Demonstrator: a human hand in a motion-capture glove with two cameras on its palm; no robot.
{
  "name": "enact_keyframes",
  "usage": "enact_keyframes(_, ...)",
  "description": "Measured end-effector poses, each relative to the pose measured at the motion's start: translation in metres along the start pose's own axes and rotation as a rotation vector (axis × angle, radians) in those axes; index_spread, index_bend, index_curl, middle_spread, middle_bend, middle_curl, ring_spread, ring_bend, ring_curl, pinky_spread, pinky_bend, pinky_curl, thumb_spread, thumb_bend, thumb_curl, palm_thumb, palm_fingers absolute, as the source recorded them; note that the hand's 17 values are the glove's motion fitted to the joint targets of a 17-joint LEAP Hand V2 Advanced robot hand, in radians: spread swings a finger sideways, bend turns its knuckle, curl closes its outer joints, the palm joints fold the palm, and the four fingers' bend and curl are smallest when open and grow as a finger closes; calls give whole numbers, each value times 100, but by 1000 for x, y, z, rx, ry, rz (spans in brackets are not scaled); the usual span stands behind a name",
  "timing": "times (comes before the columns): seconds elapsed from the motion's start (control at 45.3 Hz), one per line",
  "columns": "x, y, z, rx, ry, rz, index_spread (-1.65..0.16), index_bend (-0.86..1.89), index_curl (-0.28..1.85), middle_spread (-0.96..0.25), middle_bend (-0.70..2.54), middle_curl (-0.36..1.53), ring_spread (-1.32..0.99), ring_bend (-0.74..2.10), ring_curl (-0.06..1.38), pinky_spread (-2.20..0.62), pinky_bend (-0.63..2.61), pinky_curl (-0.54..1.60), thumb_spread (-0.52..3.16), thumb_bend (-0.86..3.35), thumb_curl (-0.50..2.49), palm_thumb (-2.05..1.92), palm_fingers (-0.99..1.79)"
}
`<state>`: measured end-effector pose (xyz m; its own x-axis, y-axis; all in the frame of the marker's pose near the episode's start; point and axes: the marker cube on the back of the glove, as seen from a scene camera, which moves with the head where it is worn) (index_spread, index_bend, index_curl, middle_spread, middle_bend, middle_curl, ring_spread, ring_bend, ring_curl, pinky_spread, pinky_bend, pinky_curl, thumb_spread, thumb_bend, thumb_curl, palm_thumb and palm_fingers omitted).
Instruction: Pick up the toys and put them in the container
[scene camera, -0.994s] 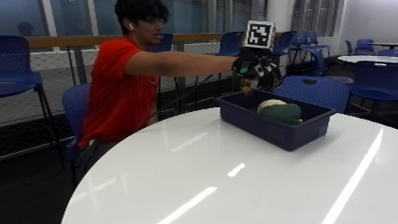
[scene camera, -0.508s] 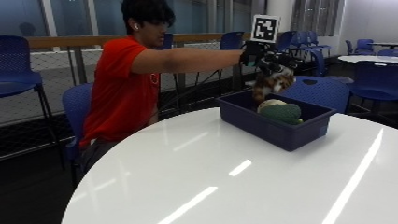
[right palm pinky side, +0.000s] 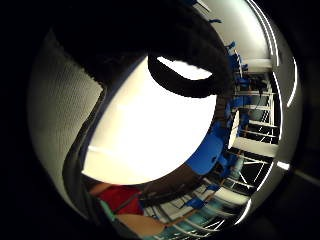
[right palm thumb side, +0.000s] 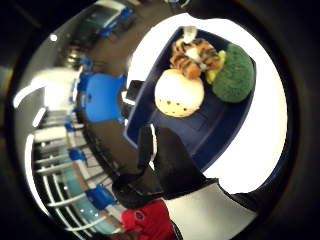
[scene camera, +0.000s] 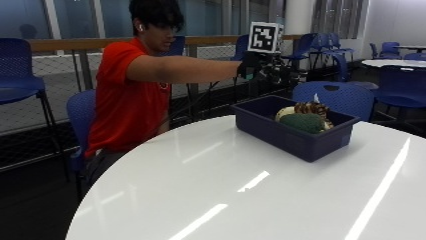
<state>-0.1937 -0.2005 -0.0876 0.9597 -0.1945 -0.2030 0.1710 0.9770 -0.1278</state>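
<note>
i count three toys in the dark blue plastic container (scene camera: 293, 131) on the round white table (scene camera: 219, 200): a striped tiger plush (right palm thumb side: 192, 56), a cream round plush (right palm thumb side: 179, 92) and a green plush (right palm thumb side: 234, 74). i see no toy outside it, so i judge the task about done. my gloved right hand (scene camera: 263, 67) hangs above the container's 10 o'clock corner, holding nothing; whether the grip is released i cannot tell.

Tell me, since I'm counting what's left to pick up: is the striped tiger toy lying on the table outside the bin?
No, the tiger toy lies inside the blue bin, beside the cream ball and the green toy.
</note>
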Motion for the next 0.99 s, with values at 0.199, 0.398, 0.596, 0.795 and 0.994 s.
enact_keyframes(0.199, 39, 26, 37, -34, -60, 18, -40, 20, 41, -7, 11, 24, 6, 15, 26, 12, 113, 34, 116, -5, 42, -4, -16)
enact_keyframes(0.398, 83, 56, 81, -70, -130, 65, -40, 20, 42, -7, 11, 22, 7, 16, 25, 13, 109, 33, 116, -5, 37, -5, -16)
enact_keyframes(0.596, 120, 78, 111, -73, -137, 108, -40, 19, 42, -7, 12, 21, 7, 15, 23, 14, 106, 32, 117, -5, 33, -5, -15)
enact_keyframes(0.795, 152, 103, 132, -69, -161, 159, -40, 19, 41, -7, 13, 21, 7, 16, 22, 14, 103, 31, 117, -4, 31, -4, -15)
enact_keyframes(0.994, 178, 127, 137, -43, -175, 161, -40, 19, 41, -7, 12, 20, 6, 17, 22, 13, 100, 31, 118, -4, 30, -4, -13)
